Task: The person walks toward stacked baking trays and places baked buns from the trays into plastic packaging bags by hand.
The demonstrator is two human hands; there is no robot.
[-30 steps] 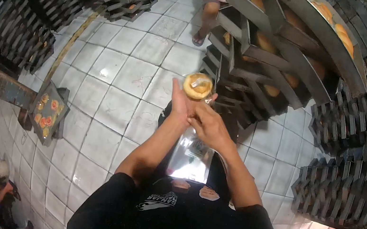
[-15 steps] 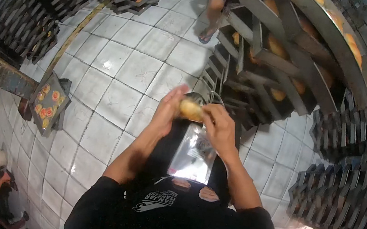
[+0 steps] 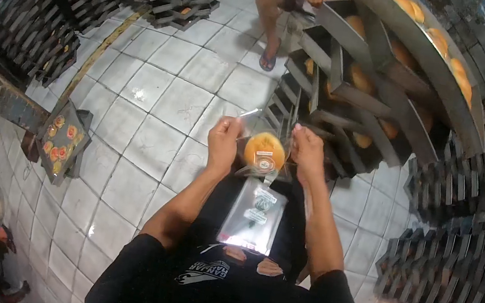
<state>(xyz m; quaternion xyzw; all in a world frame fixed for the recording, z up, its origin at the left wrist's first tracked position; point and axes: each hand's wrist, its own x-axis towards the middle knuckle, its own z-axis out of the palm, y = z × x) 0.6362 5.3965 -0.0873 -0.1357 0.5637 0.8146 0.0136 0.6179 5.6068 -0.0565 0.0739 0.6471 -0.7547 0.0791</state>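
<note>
A round golden bread bun (image 3: 266, 149) sits inside a clear plastic bag (image 3: 265, 166) with a small printed label, held out in front of my lap. My left hand (image 3: 224, 141) is closed on one upper corner of the bag. On the other side, my right hand (image 3: 308, 152) pinches the opposite corner, so the film is stretched between them. Below, a stack of clear printed plastic bags (image 3: 254, 217) lies on my lap against the black clothing.
Tall stacked metal trays with buns (image 3: 362, 75) rise close on my right. More tray stacks (image 3: 445, 275) stand at lower right and upper left. A tray of decorated buns (image 3: 61, 145) rests at left. Another person's leg (image 3: 271, 19) is at the top, beside the stack.
The bun, blurred between my hands before, now shows inside the clear bag. My hands have moved apart to the bag's two corners. The other person's leg and arm show more fully.
</note>
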